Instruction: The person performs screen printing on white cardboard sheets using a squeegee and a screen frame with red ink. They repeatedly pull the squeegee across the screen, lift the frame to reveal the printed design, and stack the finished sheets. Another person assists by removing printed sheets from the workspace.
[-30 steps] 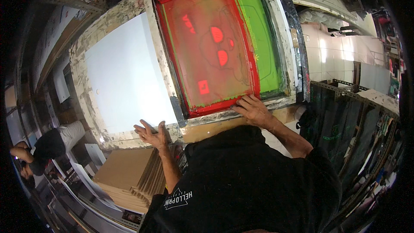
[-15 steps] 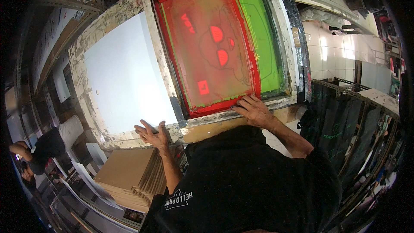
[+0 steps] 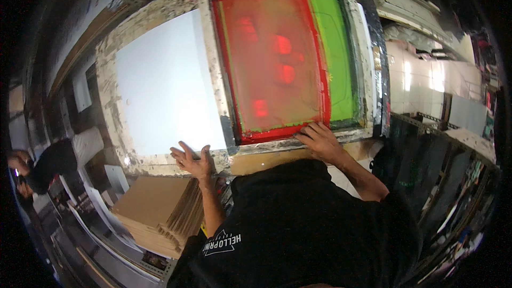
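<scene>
One framed printing screen, red and green; right hand bent over near edge, grip unclear. One white sheet; left hand splayed at near edge.

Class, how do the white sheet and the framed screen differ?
The white sheet looks plain; the framed screen is red and green with bright red patches. The white sheet has no frame; the framed screen has a pale, stained one. Both lie side by side.
</scene>
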`<state>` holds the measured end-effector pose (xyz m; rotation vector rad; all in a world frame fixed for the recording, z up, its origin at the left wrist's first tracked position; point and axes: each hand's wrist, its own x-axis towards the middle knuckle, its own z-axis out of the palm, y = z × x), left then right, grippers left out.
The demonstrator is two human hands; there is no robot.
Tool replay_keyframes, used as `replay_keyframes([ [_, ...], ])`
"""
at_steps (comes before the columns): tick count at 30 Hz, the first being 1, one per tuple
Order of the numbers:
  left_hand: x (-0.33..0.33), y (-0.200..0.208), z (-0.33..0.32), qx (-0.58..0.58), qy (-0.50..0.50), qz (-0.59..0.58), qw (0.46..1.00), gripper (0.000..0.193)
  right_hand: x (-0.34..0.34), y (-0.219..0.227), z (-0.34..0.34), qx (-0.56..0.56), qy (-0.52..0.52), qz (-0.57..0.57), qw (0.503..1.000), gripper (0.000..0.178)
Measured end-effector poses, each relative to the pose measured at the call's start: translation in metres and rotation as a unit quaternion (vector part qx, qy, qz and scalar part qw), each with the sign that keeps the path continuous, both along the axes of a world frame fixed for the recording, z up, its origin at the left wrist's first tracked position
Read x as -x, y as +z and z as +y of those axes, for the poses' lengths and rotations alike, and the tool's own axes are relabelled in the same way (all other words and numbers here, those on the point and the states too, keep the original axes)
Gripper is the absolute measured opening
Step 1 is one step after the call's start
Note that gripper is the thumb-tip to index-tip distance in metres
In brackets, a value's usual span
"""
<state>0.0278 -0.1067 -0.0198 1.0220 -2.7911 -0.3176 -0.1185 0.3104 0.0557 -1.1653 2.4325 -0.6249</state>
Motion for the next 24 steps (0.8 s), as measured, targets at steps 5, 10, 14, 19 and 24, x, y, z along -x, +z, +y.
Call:
replay_keyframes([
  [5, -0.001, 0.000, -0.002, 0.010, -0.007, 0.001, 1.000, 0.104, -0.003, -0.005, 0.000, -0.006, 0.003, 0.019, 1.000, 0.062],
  [10, 0.000, 0.002, -0.002, 0.001, -0.003, 0.035, 0.999, 0.112, -0.008, -0.004, -0.001, -0.006, -0.016, 0.005, 1.000, 0.061],
  [14, 0.002, 0.009, 0.000, -0.038, 0.000, 0.154, 0.987, 0.116, -0.010, -0.016, 0.002, -0.003, -0.019, 0.020, 1.000, 0.061],
  [19, -0.010, 0.026, 0.023, 0.018, -0.118, 0.155, 0.981, 0.114, -0.007, -0.012, 0.002, 0.002, -0.023, 0.013, 1.000, 0.065],
  [24, 0.004, 0.033, 0.066, -0.017, -0.215, 0.113, 0.970, 0.106, -0.007, -0.009, 0.003, -0.013, -0.020, 0.021, 0.999, 0.062],
])
